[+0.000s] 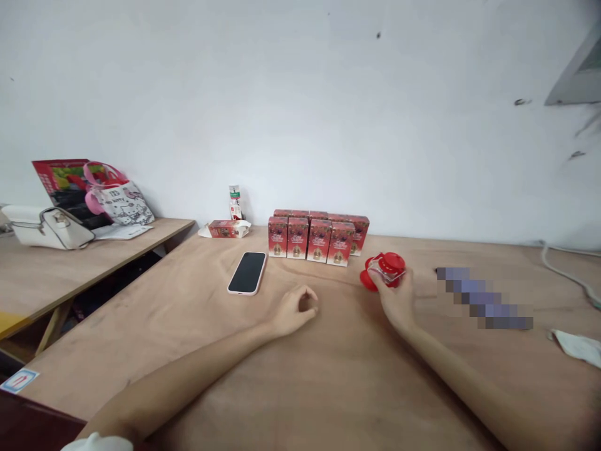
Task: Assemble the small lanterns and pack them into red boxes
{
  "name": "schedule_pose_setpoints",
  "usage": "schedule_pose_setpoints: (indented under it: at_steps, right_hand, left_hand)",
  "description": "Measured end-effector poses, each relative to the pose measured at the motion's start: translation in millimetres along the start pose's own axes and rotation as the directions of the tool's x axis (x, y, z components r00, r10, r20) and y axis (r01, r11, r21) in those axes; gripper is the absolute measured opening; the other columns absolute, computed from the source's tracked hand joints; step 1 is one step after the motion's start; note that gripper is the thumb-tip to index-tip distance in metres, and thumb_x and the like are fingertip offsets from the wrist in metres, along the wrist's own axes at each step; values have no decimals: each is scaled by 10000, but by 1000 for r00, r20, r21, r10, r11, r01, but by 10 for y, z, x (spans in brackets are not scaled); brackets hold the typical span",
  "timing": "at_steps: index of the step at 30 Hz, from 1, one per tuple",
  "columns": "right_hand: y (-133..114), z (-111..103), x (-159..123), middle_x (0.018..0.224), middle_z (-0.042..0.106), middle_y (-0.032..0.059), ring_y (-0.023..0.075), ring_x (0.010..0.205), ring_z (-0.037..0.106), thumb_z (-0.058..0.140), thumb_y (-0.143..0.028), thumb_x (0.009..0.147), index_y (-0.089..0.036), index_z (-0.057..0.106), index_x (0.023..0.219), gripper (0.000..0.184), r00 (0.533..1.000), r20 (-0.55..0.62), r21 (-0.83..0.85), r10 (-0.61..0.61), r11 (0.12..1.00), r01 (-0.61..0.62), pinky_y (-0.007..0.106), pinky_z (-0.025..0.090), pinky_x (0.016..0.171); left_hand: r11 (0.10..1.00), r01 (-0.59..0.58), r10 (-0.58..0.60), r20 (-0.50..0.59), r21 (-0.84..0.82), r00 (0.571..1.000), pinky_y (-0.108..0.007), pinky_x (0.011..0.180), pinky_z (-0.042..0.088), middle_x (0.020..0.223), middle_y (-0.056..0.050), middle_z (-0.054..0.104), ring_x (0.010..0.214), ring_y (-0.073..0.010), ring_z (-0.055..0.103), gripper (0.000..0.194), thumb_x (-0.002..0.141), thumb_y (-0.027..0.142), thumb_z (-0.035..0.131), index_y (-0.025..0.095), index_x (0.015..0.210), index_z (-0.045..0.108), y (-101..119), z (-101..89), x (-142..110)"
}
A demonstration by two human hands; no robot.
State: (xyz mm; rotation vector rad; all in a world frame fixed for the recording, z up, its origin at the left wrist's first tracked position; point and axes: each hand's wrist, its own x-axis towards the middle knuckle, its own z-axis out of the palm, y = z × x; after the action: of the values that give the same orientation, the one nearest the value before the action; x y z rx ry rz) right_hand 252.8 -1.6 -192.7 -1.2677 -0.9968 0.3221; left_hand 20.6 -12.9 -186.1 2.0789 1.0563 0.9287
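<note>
My right hand [400, 304] grips a small red lantern [393, 263] with a clear middle and thin wire around it. The lantern is tilted, just above or on the table; its underside is partly hidden by my fingers. My left hand [295, 310] rests on the wooden table [300, 388], loosely curled, with a gap between thumb and fingers and nothing in it. Several red printed boxes [319, 241] stand upright in rows beyond my hands. Left of them lies a phone [247, 273] with a dark screen and pale pink edge.
An opened red carton [224, 228] lies near the wall, with a small bottle [235, 203] behind it. At right are a blurred-out strip [483, 299], a white cloth [580, 346] and a cable [566, 269]. A white handbag [51, 227] and tote bag [124, 203] occupy the left table.
</note>
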Motion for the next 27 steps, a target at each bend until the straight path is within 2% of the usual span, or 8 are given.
schedule_pose_setpoints:
  at_steps: [5,9,12,14,16,18,21,27]
  right_hand:
    - [261,-71,90,1177,515,173,328,1114,502,656,-499,632,-133,417,1186,706,997,-25,-124,76,989,-78,523,386,957]
    - [161,-82,-179,1316,360,226,381,1290,303,667,-403,681,-105,371,1263,718,930,-145,-304,-338,910,283,589,272,1028]
    - [-23,-72,-433,1193,516,141,284,1159,487,565,-211,787,-207,454,1215,442,684,307,-169,-662,669,724,486,394,971]
    - [-127,-38,-570,1078,611,91,233,1014,585,485,-150,820,-255,520,1144,343,441,665,33,-603,613,789,414,469,879]
    - [-197,7,-657,1092,634,81,226,1004,600,448,-147,834,-254,554,1084,292,345,819,68,-459,674,735,404,484,857]
    - [-239,40,-693,1153,622,84,231,1063,582,430,-160,847,-242,561,1049,254,348,862,32,-369,724,689,424,468,895]
    - [-280,48,-687,1195,609,93,229,1110,563,408,-172,867,-225,556,1045,237,344,884,3,-317,740,673,439,446,933]
    - [-330,22,-676,1211,601,104,219,1135,548,407,-173,874,-189,565,1057,243,337,899,-28,-281,730,683,426,424,966]
  left_hand:
    - [951,-186,138,197,246,971,-338,858,396,914,-38,576,930,-211,506,117,709,139,548,195,812,540,79,-26,-44]
    - [829,-322,199,296,457,934,-333,816,385,956,-65,566,898,-212,519,117,789,164,461,189,875,536,152,6,-106]
    - [731,-416,242,365,541,899,-348,808,374,941,-82,575,887,-232,532,115,800,194,469,182,887,542,146,-35,-65]
    - [728,-399,254,321,557,912,-349,822,374,921,-78,591,884,-237,543,108,782,213,507,184,878,548,99,-177,41]
    - [774,-246,207,134,584,969,-325,832,389,929,-71,607,896,-229,553,98,775,227,532,190,862,556,13,-439,206]
    - [774,-22,116,-107,633,987,-316,875,392,972,-73,610,945,-227,551,112,775,201,517,192,874,568,-113,-790,406]
    - [716,185,30,-295,673,955,-443,985,321,1146,-176,544,1143,-317,452,233,800,169,440,127,987,572,-358,-1314,701]
    - [605,359,-116,-368,710,923,-577,1084,115,1425,-130,373,1361,-340,214,370,714,169,513,179,1075,592,-852,-1777,1056]
